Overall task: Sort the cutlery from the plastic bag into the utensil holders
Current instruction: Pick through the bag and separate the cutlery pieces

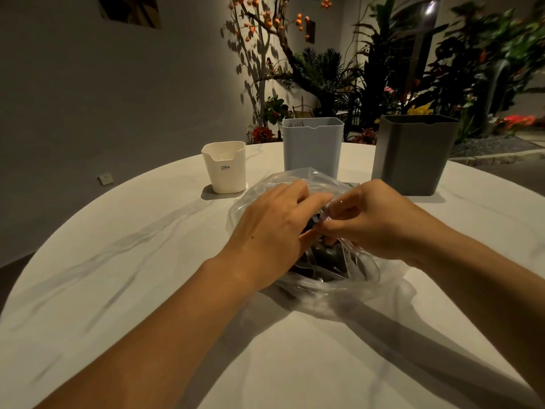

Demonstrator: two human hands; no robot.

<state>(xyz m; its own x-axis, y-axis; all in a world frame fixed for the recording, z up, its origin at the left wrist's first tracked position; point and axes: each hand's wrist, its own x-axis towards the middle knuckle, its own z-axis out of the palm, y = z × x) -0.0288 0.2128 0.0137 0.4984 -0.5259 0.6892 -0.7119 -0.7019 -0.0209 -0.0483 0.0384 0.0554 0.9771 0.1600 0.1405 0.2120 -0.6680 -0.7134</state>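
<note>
On the table (124, 261) three holders were stood in a row at the far side: grey (413, 156), blue (311, 146), white (225, 168). Nearer, the bag (339, 287) was laid, dark cutlery (321, 262) seen inside. Its mouth was entered by the left hand (274, 228), fingers loosely bent; clear plastic was pinched by the right hand (374, 219).

I am seeing the plastic bag (321, 278) lying mid-bench (118, 261), cutlery (321, 261) sitting inside it. Left hand (274, 228) and right hand (371, 219) are meeting over its mouth. Behind it three utensil holders are standing in a row: small holder (224, 168) left, middle holder (312, 146) directly behind, large holder (413, 154) right.
</note>
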